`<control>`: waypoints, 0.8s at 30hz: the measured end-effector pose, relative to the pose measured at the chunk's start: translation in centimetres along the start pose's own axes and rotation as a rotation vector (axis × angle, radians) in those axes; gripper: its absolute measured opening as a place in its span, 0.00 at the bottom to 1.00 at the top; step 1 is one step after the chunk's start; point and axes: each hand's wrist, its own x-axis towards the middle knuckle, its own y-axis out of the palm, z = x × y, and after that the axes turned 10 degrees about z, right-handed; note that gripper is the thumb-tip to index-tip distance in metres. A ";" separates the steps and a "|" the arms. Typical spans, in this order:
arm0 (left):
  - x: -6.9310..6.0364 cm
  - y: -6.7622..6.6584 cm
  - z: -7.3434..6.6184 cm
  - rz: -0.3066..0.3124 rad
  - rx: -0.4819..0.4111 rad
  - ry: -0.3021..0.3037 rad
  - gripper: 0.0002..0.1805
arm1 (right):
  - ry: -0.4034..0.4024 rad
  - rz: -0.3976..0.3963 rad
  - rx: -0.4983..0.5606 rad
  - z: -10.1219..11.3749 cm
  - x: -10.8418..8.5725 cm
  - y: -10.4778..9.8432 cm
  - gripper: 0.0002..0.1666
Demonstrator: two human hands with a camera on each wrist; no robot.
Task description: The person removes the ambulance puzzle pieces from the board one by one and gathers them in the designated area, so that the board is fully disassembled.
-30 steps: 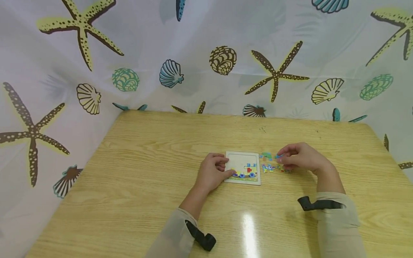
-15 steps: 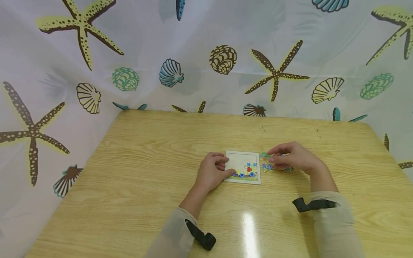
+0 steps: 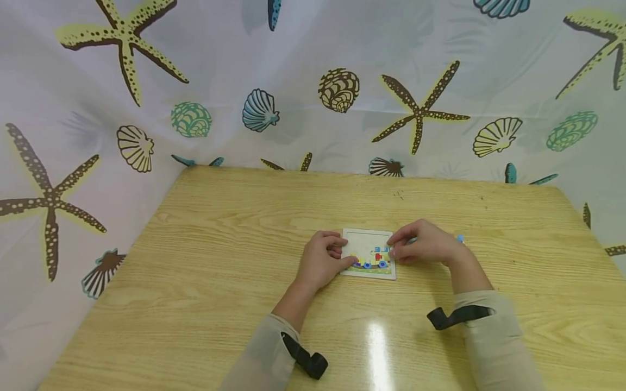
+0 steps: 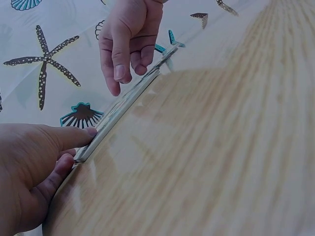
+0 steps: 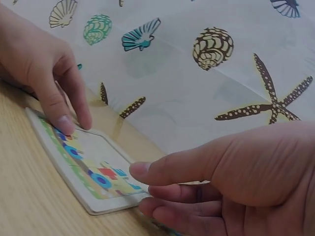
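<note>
Left hand (image 3: 323,262) pinches the puzzle board (image 3: 368,276); right hand (image 3: 424,243) is at its opposite edge, grip indeterminable. Lower picture (image 3: 377,265) is filled; upper area (image 3: 367,240) is bare. Loose piece (image 3: 459,238) lies beyond right hand.

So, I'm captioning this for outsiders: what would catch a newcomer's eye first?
Probably the pale cloth backdrop behind the wooden table, printed with bold starfish and seashells across the head view's upper half. Next, likely the small square puzzle board, partly filled with a colorful blue-wheeled vehicle, lying between the left hand and the right hand.
</note>
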 end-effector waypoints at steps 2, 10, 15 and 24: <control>0.0 0.0 0.0 0.001 -0.007 -0.002 0.20 | 0.000 0.007 -0.021 0.1 0.3 0.3 0.18; 0.0 0.0 0.0 0.003 -0.015 -0.011 0.20 | 0.025 -0.011 -0.081 0.4 0.7 0.8 0.19; 0.1 0.1 -0.1 0.002 -0.015 -0.004 0.20 | 0.043 -0.025 -0.083 0.6 0.8 1.1 0.18; 0.1 0.0 0.1 -0.001 -0.013 0.000 0.20 | 0.019 -0.053 -0.130 1.3 0.8 1.5 0.15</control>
